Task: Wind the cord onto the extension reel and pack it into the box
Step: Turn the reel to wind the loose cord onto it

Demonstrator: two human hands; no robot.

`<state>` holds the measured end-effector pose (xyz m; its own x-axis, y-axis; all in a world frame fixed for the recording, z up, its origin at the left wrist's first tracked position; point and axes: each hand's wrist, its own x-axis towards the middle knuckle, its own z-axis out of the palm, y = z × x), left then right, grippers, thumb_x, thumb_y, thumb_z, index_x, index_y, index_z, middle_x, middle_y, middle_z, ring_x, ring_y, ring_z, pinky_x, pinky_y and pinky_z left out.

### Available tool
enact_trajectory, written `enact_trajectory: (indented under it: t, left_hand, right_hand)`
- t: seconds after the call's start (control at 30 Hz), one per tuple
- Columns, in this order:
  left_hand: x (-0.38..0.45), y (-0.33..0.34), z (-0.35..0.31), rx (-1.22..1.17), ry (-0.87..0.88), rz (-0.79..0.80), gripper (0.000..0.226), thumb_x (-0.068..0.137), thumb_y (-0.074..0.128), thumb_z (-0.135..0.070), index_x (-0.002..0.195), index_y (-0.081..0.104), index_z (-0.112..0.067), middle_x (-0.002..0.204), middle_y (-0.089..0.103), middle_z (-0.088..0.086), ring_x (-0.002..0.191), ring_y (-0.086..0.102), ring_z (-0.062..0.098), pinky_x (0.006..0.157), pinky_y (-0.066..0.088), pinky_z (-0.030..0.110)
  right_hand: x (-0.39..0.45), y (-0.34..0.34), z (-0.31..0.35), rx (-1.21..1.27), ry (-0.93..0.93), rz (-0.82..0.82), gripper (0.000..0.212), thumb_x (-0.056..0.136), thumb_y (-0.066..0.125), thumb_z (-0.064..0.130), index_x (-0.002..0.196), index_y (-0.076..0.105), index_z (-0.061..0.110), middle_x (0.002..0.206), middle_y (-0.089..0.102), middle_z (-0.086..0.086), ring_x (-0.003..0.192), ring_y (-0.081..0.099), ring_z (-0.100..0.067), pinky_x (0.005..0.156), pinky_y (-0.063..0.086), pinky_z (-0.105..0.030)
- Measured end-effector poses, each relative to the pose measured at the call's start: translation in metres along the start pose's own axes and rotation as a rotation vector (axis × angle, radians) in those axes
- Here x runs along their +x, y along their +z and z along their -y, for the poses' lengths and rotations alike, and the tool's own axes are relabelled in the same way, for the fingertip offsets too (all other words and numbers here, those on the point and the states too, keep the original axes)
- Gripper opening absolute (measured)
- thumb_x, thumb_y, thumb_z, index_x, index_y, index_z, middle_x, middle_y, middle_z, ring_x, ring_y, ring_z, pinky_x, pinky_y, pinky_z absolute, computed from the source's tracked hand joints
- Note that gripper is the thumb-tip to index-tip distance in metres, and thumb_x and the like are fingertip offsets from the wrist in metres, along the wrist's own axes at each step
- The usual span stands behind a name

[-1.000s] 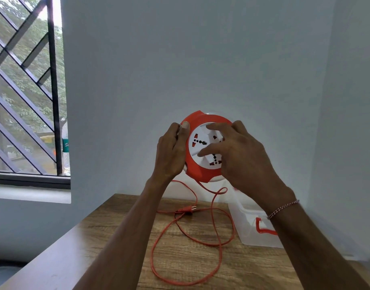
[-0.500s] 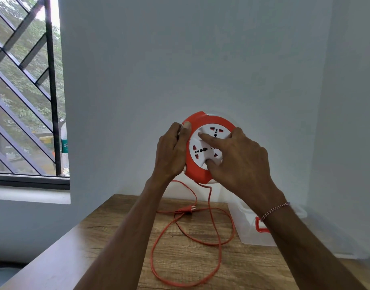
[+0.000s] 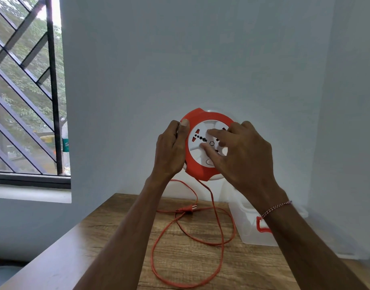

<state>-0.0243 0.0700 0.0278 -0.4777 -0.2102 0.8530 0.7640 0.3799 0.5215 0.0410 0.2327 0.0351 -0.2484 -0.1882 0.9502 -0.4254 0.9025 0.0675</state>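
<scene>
Two hands on the raised reel: left hand gripping its rim, right hand seemingly flat-fingered on its face.

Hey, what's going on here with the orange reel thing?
A person is holding an orange and white extension reel up in front of the wall. The left hand grips its rim, while the fingers of the right hand press on the white socket face, apparently to turn it. Much of the orange cord lies in loose loops on the wooden table, with the plug there too. The clear box sits on the table at the right, the reel not yet in it.
</scene>
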Motion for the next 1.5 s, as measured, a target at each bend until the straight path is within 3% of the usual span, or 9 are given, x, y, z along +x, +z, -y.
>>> enact_trajectory:
  t: [0.1,0.23,0.47,0.7,0.8,0.93,1.17,1.27,1.5]
  left_hand:
    - [-0.001,0.0,-0.001,0.019,0.003,-0.004,0.03,0.101,0.04,-0.041,0.098,0.057,-0.016,0.082,0.068,-0.006,0.07,0.069,0.013,0.062,0.06,0.028]
    - [-0.001,0.001,0.001,0.046,0.0,-0.001,0.032,0.101,0.04,-0.042,0.099,0.058,-0.015,0.082,0.068,-0.006,0.07,0.069,0.015,0.064,0.062,0.033]
    - [-0.002,0.002,-0.001,0.035,-0.002,0.003,0.03,0.101,0.04,-0.042,0.097,0.056,-0.018,0.08,0.067,-0.005,0.07,0.068,0.017,0.062,0.06,0.032]
    - [-0.004,0.004,0.001,0.025,0.008,0.041,0.038,0.099,0.04,-0.046,0.097,0.058,-0.012,0.078,0.068,-0.005,0.067,0.069,0.012,0.06,0.061,0.029]
    - [-0.003,0.003,0.001,0.01,0.001,0.027,0.04,0.1,0.04,-0.044,0.095,0.057,-0.009,0.077,0.068,0.001,0.064,0.067,0.017,0.059,0.058,0.034]
    - [-0.003,0.004,0.002,0.003,0.009,0.034,0.036,0.1,0.04,-0.043,0.094,0.057,-0.013,0.077,0.067,-0.006,0.067,0.068,0.014,0.057,0.058,0.023]
    - [-0.002,0.006,0.005,0.011,0.004,0.029,0.038,0.099,0.04,-0.045,0.094,0.058,-0.012,0.074,0.066,-0.008,0.065,0.067,0.013,0.057,0.057,0.024]
    - [-0.003,0.005,0.004,0.013,0.017,0.025,0.038,0.1,0.039,-0.045,0.092,0.057,-0.013,0.072,0.066,-0.009,0.063,0.066,0.011,0.057,0.056,0.023]
    - [-0.004,0.006,0.0,0.021,0.014,0.022,0.037,0.099,0.038,-0.044,0.096,0.058,-0.013,0.078,0.067,-0.007,0.069,0.067,0.015,0.063,0.059,0.031]
  right_hand:
    - [0.0,0.001,-0.001,0.034,-0.058,0.008,0.022,0.081,0.072,0.024,0.1,0.073,0.015,0.103,0.071,-0.01,0.091,0.062,-0.026,0.075,0.054,-0.037]
    - [0.004,-0.001,-0.002,0.059,-0.079,0.21,0.035,0.072,0.078,0.011,0.103,0.072,0.025,0.126,0.06,-0.01,0.113,0.052,-0.031,0.081,0.053,-0.044]
    - [0.005,-0.009,0.005,-0.048,-0.119,0.388,0.046,0.068,0.083,0.026,0.111,0.069,0.034,0.142,0.048,-0.006,0.129,0.039,-0.03,0.095,0.045,-0.049]
    - [-0.002,-0.003,-0.002,-0.187,-0.062,0.308,0.056,0.079,0.07,0.044,0.131,0.049,0.046,0.132,0.055,-0.009,0.115,0.05,-0.028,0.082,0.051,-0.039]
    - [0.0,-0.004,-0.001,-0.119,0.079,0.243,0.065,0.08,0.052,0.068,0.137,0.045,0.037,0.122,0.065,-0.006,0.104,0.062,-0.027,0.079,0.054,-0.041]
    - [0.004,-0.005,0.004,-0.065,0.129,0.224,0.072,0.082,0.041,0.07,0.137,0.049,0.024,0.114,0.07,-0.003,0.095,0.068,-0.025,0.081,0.056,-0.039]
    - [0.006,-0.011,-0.001,0.012,0.032,0.189,0.028,0.081,0.072,0.026,0.108,0.071,0.019,0.116,0.068,-0.009,0.103,0.058,-0.027,0.081,0.053,-0.039]
    - [0.007,-0.014,0.002,-0.025,-0.004,0.319,0.041,0.074,0.078,0.016,0.111,0.068,0.03,0.129,0.059,-0.005,0.116,0.049,-0.027,0.085,0.052,-0.042]
    - [0.007,-0.016,0.011,-0.122,-0.054,0.446,0.056,0.071,0.081,0.032,0.122,0.059,0.042,0.146,0.042,-0.001,0.133,0.033,-0.027,0.098,0.044,-0.047]
